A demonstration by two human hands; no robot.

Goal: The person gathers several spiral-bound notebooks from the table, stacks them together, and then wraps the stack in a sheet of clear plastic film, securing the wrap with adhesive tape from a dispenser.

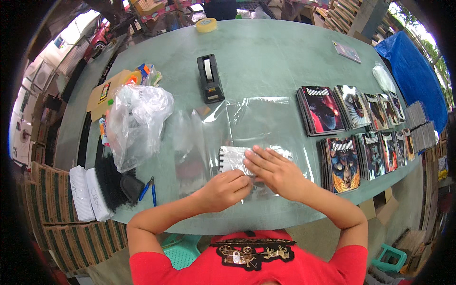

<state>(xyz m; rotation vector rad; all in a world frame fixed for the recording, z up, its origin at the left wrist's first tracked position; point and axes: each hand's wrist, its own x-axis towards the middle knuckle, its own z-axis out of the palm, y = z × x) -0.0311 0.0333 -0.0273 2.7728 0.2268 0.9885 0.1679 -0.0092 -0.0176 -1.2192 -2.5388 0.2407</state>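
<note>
A small spiral-bound notebook [231, 156] with a pale cover lies near the front of the table, its black binding toward the left. Clear plastic film [259, 116] spreads around it and catches the light. My right hand [280, 175] rests flat over the notebook, fingers stretched out together. Just to its left, the fingers of my left hand [229, 191] are pinched at the notebook's near edge, apparently on the film; the exact grip is partly hidden.
A black tape dispenser [210, 78] stands beyond the film. To the left are a filled plastic bag [137, 121], blue-handled pliers [148, 191] and black bristly strips [111, 183]. Stacks of dark-covered notebooks [324, 110] line the right. A tape roll [206, 25] lies at the far edge.
</note>
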